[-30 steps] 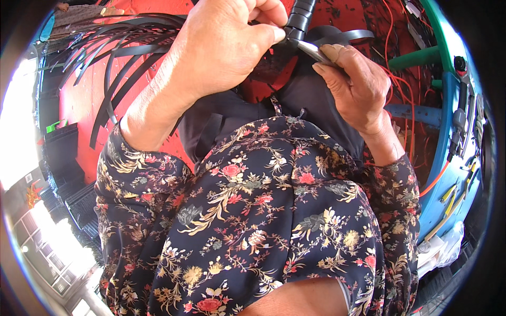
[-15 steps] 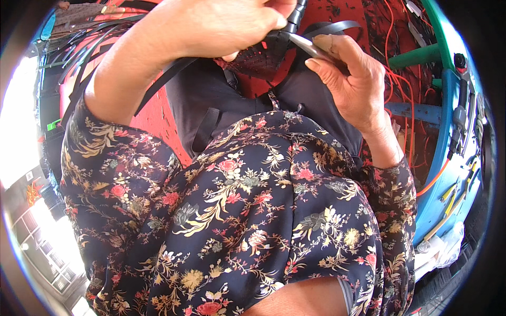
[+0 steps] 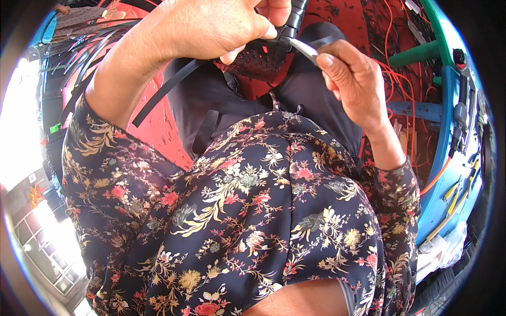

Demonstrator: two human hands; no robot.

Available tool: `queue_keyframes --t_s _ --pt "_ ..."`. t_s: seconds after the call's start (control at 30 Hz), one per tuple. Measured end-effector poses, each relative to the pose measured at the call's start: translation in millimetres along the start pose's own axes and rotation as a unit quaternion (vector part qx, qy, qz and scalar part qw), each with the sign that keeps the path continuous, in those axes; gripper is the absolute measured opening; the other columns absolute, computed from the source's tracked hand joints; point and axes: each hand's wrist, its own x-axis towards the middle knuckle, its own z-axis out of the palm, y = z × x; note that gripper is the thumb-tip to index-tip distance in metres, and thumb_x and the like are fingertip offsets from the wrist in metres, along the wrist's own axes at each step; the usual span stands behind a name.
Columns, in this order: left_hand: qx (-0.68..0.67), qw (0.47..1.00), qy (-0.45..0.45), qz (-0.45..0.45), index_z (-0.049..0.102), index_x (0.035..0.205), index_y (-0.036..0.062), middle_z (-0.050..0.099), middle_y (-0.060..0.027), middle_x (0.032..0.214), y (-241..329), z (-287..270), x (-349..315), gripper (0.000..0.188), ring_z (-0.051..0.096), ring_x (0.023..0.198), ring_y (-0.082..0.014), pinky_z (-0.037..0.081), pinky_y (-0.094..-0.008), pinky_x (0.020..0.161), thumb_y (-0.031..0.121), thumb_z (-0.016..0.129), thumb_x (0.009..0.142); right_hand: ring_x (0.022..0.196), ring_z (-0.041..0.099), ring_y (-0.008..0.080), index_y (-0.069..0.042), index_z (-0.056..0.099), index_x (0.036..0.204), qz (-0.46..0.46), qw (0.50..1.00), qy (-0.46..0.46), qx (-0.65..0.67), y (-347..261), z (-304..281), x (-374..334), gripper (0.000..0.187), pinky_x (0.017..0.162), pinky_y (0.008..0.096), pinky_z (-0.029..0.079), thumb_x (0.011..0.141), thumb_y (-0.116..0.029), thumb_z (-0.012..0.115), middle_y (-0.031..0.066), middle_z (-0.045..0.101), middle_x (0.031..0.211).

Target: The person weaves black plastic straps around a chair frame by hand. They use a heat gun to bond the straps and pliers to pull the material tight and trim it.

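A black woven basket of flat plastic strips sits between my knees near the top edge, with a wrapped rim. My left hand is closed at this rim, thumb and fingers pinched against it; what lies under its palm is hidden. My right hand grips a pointed, flat metal tool, like a small blade. Its tip touches, or nearly touches, the strips at the rim beside my left fingertips. From beneath my left hand a loose black strip hangs down to the left.
Many loose black strips fan out at the upper left. On the right stands a blue table with a green bar, a cabled black tool and yellow-handled tools. Orange cord crosses the red floor, among black scraps.
My right hand has turned and drawn back a little to the right, so more of the tool shows. My left hand has shifted slightly left, and the hanging strip has swung into view.
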Motion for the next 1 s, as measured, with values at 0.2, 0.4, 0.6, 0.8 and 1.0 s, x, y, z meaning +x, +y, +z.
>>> queue_keyframes --t_s 0.2,0.4,0.6,0.8,1.0 --pt "-0.026 1.0 -0.008 -0.003 0.057 0.087 -0.0036 0.058 -0.005 0.062 16.1 -0.2 -8.0 0.004 0.055 0.043 -0.0096 0.041 -0.0243 0.04 -0.002 0.059 0.084 0.056 0.056 0.0244 -0.003 0.064 0.089 -0.182 0.977 0.082 -0.069 16.3 2.9 2.8 0.014 0.053 0.0301 0.045 0.087 -0.015 0.07 0.0105 0.058 0.068" --pt "0.113 0.983 0.081 0.123 0.058 0.082 -0.0034 0.06 -0.0097 0.067 0.4 11.3 -7.9 0.007 0.06 0.06 -0.0163 0.045 -0.0301 0.054 -0.002 0.063 0.078 0.057 0.057 0.0233 -0.002 0.064 0.087 -0.26 0.96 0.087 -0.057 31.0 3.6 15.4 0.013 0.053 0.0295 0.045 0.086 -0.014 0.07 0.0091 0.059 0.069" --pt "0.206 0.966 0.111 0.108 0.057 0.079 -0.0032 0.06 -0.0128 0.066 26.7 19.9 -16.2 0.008 0.061 0.065 -0.0192 0.045 -0.0329 0.059 -0.002 0.064 0.075 0.057 0.058 0.0229 -0.001 0.065 0.088 -0.24 0.968 0.061 -0.036 30.4 0.7 13.1 0.012 0.053 0.0293 0.046 0.087 -0.013 0.069 0.0092 0.06 0.069" --pt "0.181 0.98 0.014 -0.079 0.059 0.075 -0.002 0.061 -0.0082 0.066 52.1 8.1 7.6 0.01 0.061 0.065 -0.0164 0.045 -0.0314 0.057 -0.004 0.068 0.072 0.056 0.053 0.0133 0.0 0.065 0.088 -0.258 0.957 0.032 -0.129 17.6 -14.5 12.7 0.019 0.053 0.0244 0.042 0.088 -0.018 0.068 0.0045 0.061 0.07" --pt "0.047 0.996 -0.046 -0.056 0.06 0.077 -0.0003 0.059 -0.004 0.062 30.7 -8.4 2.4 0.01 0.054 0.045 -0.0097 0.039 -0.0241 0.04 -0.005 0.068 0.075 0.057 0.058 0.0205 -0.002 0.066 0.089 -0.274 0.957 0.039 -0.091 9.0 -6.9 12.4 0.014 0.054 0.0288 0.045 0.085 -0.014 0.071 0.0077 0.059 0.068"
